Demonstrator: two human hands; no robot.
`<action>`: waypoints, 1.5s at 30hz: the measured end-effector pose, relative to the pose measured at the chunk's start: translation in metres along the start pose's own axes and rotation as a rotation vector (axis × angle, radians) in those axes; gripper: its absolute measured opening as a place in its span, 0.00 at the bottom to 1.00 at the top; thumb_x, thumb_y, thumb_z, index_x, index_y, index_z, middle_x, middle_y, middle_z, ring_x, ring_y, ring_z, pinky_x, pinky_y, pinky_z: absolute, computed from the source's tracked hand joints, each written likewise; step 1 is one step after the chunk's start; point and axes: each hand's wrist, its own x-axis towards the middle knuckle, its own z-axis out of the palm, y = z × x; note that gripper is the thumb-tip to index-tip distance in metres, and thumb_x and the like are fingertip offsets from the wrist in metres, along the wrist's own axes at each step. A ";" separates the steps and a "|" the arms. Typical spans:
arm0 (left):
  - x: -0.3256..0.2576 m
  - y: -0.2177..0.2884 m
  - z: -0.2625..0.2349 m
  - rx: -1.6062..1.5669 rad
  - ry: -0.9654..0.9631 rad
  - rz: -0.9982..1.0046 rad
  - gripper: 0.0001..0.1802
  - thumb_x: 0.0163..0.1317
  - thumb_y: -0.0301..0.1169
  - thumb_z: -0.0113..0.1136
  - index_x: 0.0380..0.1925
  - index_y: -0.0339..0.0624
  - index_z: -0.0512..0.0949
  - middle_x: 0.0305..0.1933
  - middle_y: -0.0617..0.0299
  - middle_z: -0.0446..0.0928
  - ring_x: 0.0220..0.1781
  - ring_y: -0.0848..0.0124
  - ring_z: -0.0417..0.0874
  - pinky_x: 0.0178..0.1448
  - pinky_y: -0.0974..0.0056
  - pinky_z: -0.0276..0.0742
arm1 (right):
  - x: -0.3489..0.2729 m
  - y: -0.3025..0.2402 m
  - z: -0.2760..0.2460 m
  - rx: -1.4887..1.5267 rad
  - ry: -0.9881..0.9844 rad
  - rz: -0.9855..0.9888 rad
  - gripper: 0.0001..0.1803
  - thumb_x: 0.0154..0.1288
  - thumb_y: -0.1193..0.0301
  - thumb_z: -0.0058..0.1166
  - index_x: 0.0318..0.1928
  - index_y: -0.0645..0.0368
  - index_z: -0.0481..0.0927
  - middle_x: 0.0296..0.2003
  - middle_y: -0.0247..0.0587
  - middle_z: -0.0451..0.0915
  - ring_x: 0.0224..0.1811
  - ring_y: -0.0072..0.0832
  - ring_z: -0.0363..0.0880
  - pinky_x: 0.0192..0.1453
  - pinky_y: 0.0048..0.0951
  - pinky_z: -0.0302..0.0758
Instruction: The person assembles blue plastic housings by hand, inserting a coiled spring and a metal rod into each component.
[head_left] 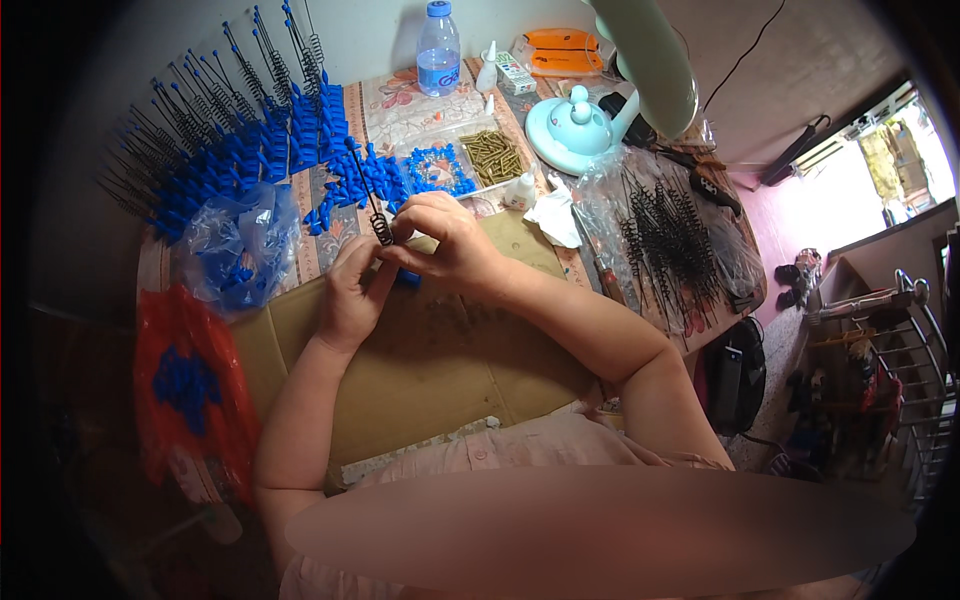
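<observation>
Over the brown cardboard (470, 350), my two hands meet at one black spring wire (382, 230). It stands nearly upright, with a coil low down, a long straight stem and a small blue tip. My left hand (350, 290) is closed around its lower end. With thumb and fingers pinched, my right hand (447, 242) grips it just beside the coil. A blue plastic piece (407, 278) shows just under my fingers; whether it is joined to the wire is hidden.
Many finished-looking blue pieces with spring wires (240, 140) stand at the far left. Loose blue parts (362, 180), brass-coloured pieces (492, 158), a small glue bottle (521, 190) and a lamp base (570, 130) lie beyond my hands. Bare spring wires (672, 240) lie right; a red bag (195, 350) hangs left.
</observation>
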 end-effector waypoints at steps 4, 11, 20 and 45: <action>0.001 0.000 0.001 0.008 0.015 0.041 0.05 0.60 0.21 0.61 0.35 0.35 0.76 0.35 0.53 0.76 0.39 0.55 0.78 0.44 0.58 0.73 | -0.001 0.002 0.003 0.008 0.008 -0.008 0.13 0.49 0.73 0.71 0.29 0.57 0.75 0.31 0.37 0.78 0.37 0.36 0.77 0.44 0.35 0.70; 0.002 0.003 -0.001 0.033 0.000 0.038 0.06 0.59 0.21 0.62 0.36 0.35 0.77 0.35 0.53 0.77 0.38 0.56 0.79 0.43 0.58 0.74 | -0.001 0.003 0.004 0.035 0.023 -0.002 0.12 0.48 0.72 0.69 0.29 0.56 0.76 0.29 0.36 0.76 0.37 0.37 0.76 0.44 0.36 0.69; 0.002 0.009 0.000 0.032 0.033 0.035 0.07 0.58 0.20 0.62 0.36 0.34 0.76 0.35 0.54 0.77 0.38 0.57 0.79 0.44 0.60 0.74 | -0.001 0.003 0.004 0.017 0.014 -0.005 0.12 0.48 0.71 0.69 0.29 0.56 0.76 0.29 0.36 0.76 0.37 0.37 0.76 0.44 0.35 0.69; -0.003 0.001 0.002 -0.015 0.017 -0.052 0.07 0.59 0.21 0.63 0.37 0.34 0.76 0.37 0.54 0.77 0.40 0.61 0.79 0.46 0.63 0.74 | -0.001 0.003 0.004 0.018 0.020 -0.004 0.12 0.49 0.70 0.70 0.31 0.56 0.77 0.29 0.36 0.76 0.37 0.36 0.76 0.44 0.35 0.69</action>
